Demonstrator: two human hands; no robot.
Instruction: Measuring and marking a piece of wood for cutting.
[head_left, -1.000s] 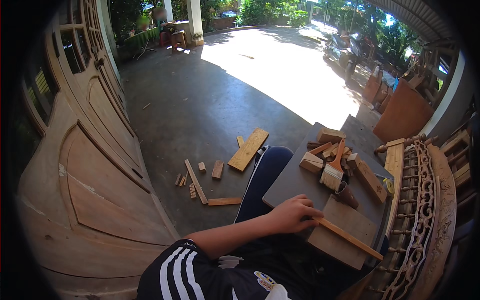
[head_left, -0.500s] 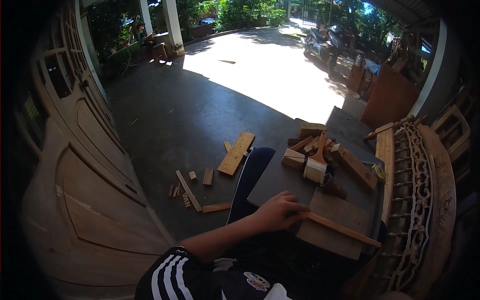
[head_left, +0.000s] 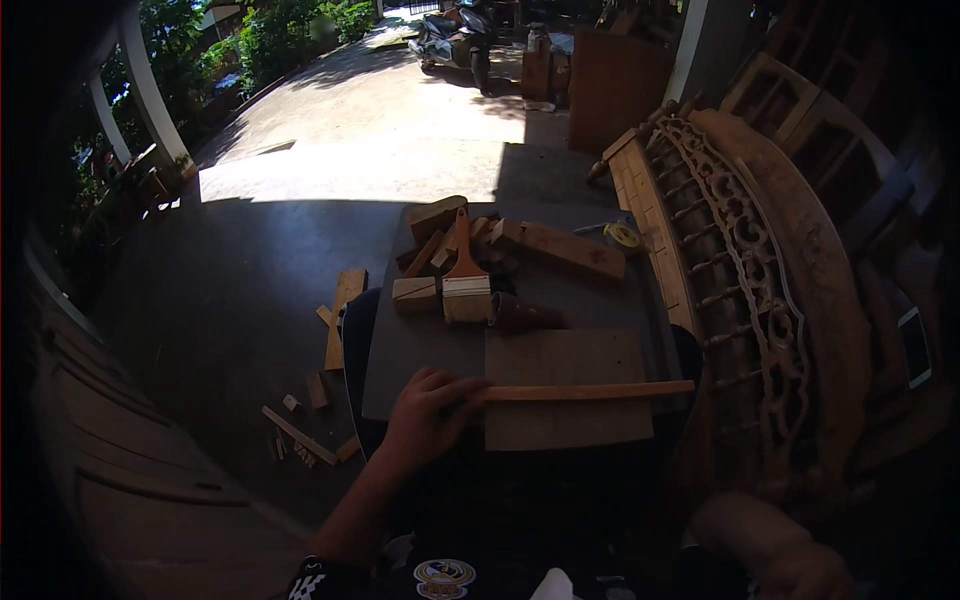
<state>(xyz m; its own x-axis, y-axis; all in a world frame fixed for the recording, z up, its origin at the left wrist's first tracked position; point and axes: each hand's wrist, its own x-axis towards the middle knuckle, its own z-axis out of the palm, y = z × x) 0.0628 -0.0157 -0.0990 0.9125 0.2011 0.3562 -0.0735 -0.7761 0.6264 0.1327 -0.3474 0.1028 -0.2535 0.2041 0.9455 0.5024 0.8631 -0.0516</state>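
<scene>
Holding a narrow wooden strip (head_left: 590,391) across a flat board (head_left: 570,428) was judged to be the step in hand. The strip's left end was gripped by the left hand (head_left: 425,410), just left of the board, its fingers closed on the wood with little gap between them; the other end was unheld and projected past the board's right edge. The right hand (head_left: 805,572) was seen dimly, well to the right of the board and apart from the strip; how far its fingers were spread, and whether anything was held, could not be told. The next move was judged to call for a steady left grip, with support at the loose end should pressure be put on the wood. No clear container was noted. A dark brown roll (head_left: 530,317) was seen lying just beyond the board; whether it was hollow or filled could not be made out. A paintbrush (head_left: 466,290) was noted beyond the board's left corner, and a heap of wood blocks (head_left: 575,252) farther beyond the board.
</scene>
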